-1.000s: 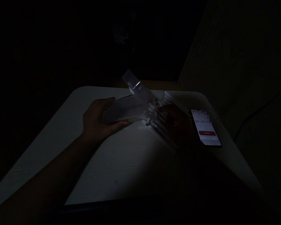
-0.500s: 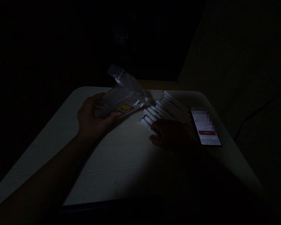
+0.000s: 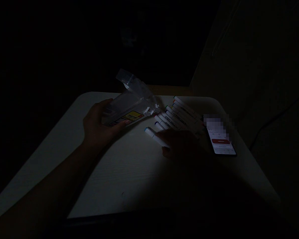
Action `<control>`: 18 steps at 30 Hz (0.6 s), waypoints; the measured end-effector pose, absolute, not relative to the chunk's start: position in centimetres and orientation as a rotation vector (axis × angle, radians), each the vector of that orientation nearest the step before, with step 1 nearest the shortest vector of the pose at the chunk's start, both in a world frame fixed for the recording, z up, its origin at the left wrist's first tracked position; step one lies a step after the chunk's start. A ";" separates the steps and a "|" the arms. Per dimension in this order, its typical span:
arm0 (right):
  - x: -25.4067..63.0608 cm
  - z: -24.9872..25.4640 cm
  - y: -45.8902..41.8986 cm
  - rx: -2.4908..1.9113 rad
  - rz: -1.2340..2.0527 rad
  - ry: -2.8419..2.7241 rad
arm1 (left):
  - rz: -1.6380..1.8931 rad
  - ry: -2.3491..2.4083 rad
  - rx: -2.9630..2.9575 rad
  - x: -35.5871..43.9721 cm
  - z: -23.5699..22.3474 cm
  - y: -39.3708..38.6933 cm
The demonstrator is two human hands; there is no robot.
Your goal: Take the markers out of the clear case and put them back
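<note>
My left hand (image 3: 96, 122) is wrapped round a clear plastic case (image 3: 123, 103) with a yellow printed label, its lid tilted up at the far end. Closed on a white marker with a light blue end (image 3: 153, 135) is my right hand (image 3: 175, 142), low over the table; its fingers are partly lost in shadow. Several more white markers (image 3: 181, 114) with coloured ends lie in a slanting row just beyond this hand, right of the case.
The pale table (image 3: 107, 182) has rounded far corners. A lit smartphone (image 3: 221, 137) lies at its right side, close to the markers. Beyond the right edge a dark cable (image 3: 271, 121) runs along the wall. The surroundings are very dark.
The light blue-ended marker has moved slightly left and toward me, away from the row, with my right hand on it. My left hand and the case have hardly moved.
</note>
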State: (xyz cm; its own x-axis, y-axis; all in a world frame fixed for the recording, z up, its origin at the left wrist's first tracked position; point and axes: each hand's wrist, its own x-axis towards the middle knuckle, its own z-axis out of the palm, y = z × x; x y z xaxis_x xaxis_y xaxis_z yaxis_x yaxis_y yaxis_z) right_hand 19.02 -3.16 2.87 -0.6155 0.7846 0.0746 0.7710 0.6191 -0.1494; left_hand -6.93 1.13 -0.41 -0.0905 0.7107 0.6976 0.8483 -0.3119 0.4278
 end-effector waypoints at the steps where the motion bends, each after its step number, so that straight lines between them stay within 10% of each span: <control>1: 18.9 3.0 -3.2 -1.336 0.163 -2.695 | -1.366 -1.739 -2.009 -6.9 -0.4 1.1; 18: 20.3 3.6 -1.3 -1.367 0.590 -1.936 | -1.480 -1.712 -1.997 -7.4 -1.2 1.8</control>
